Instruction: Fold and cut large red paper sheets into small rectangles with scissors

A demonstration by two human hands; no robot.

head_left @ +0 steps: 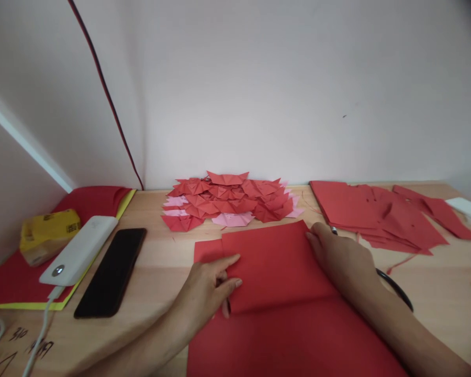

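A large sheet of red paper lies on the desk in front of me, and a smaller red paper piece rests on its far part. My left hand has the small piece's left edge between thumb and fingers. At its far right corner, my right hand grips the paper with thumb and curled fingers; some fingertips are hidden. A dark curved object shows partly from under my right forearm; its kind is unclear.
Folded red and pink paper shapes are heaped by the wall. Cut red sheets lie at the right. Leftward are a black phone, a white power bank with cable, a yellow packet and a red paper stack.
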